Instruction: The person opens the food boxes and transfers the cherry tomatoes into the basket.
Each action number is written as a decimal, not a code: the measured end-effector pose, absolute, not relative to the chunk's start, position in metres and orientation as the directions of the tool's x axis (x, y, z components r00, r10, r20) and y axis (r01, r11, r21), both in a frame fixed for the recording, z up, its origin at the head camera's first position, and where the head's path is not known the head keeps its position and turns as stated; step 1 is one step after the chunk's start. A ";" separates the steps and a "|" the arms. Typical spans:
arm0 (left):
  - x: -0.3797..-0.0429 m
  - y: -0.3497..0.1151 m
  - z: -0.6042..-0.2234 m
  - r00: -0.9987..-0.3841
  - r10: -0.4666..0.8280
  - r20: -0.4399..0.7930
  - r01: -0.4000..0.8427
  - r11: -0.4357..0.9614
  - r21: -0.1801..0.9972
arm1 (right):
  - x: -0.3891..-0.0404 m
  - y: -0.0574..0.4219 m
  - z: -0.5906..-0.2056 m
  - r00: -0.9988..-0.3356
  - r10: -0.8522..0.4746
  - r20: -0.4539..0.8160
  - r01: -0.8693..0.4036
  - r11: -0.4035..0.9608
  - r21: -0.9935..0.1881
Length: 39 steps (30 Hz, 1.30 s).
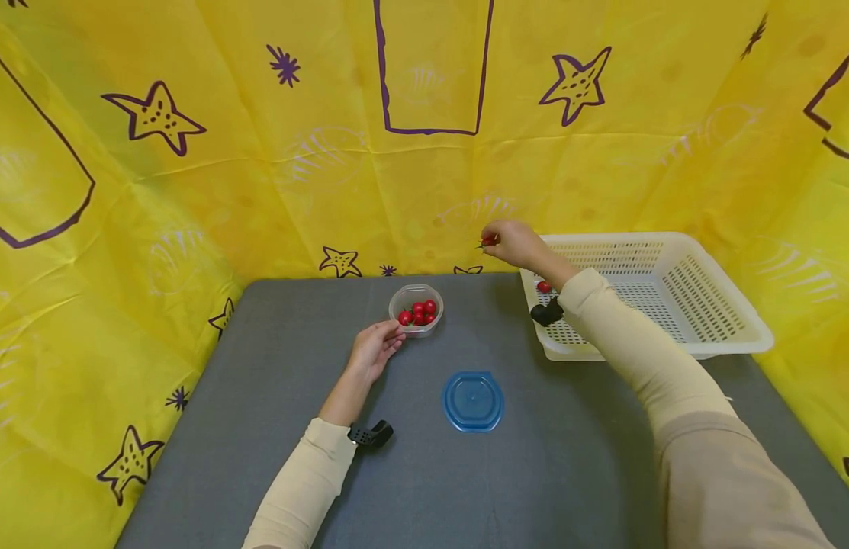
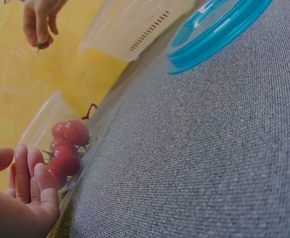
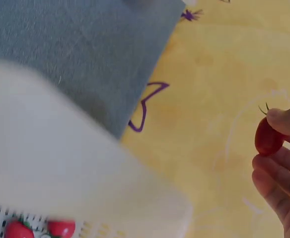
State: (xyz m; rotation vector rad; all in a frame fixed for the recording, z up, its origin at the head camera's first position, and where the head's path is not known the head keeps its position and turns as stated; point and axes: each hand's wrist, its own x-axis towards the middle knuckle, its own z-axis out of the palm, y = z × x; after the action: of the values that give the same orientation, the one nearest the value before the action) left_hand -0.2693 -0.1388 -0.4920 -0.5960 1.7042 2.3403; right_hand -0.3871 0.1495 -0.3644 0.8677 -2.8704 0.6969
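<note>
- Right hand (image 1: 522, 244): the grip pinches a red tomato (image 3: 269, 137).
- Left hand (image 1: 374, 353): the grip is relaxed, beside the clear tub (image 1: 417, 294), at 11 o'clock from the blue lid (image 1: 473, 400).

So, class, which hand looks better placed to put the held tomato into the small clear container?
Probably the right hand: it pinches the tomato by its fingertips. The left hand is nearer the container but holds no tomato.

A stemmed red tomato (image 3: 268, 138) is being pinched aloft, right of the clear tub (image 1: 413, 293) that is holding more red tomatoes (image 1: 419, 309).
</note>
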 end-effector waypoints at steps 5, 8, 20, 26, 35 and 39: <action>-0.269 -0.139 -0.491 -0.904 -0.083 -0.419 -0.371 -0.336 0.866 | -0.389 0.163 -0.362 -0.845 -0.495 0.203 -0.532 0.741 -0.410; -0.270 -0.139 -0.491 -0.904 -0.086 -0.419 -0.369 -0.337 0.866 | -0.390 0.170 -0.361 -0.849 -0.486 0.206 -0.525 0.743 -0.415; -0.271 -0.140 -0.492 -0.903 -0.091 -0.420 -0.372 -0.325 0.870 | -0.396 0.194 -0.362 -0.891 -0.422 0.170 -0.452 0.778 -0.437; -0.271 -0.140 -0.493 -0.902 -0.093 -0.421 -0.371 -0.332 0.867 | -0.395 0.207 -0.359 -0.906 -0.386 0.172 -0.421 0.788 -0.449; -0.272 -0.139 -0.493 -0.909 -0.088 -0.407 -0.357 -0.336 0.871 | -0.394 0.233 -0.363 -0.932 -0.331 0.151 -0.362 0.809 -0.463; -0.272 -0.140 -0.494 -0.909 -0.084 -0.408 -0.359 -0.340 0.870 | -0.393 0.243 -0.368 -0.933 -0.320 0.162 -0.359 0.815 -0.454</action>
State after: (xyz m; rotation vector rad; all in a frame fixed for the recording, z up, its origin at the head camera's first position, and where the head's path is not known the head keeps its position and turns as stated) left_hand -0.2717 -0.1402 -0.4936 -0.5804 1.6928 2.3687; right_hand -0.3928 0.2426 -0.3675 0.5470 -2.9182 0.7535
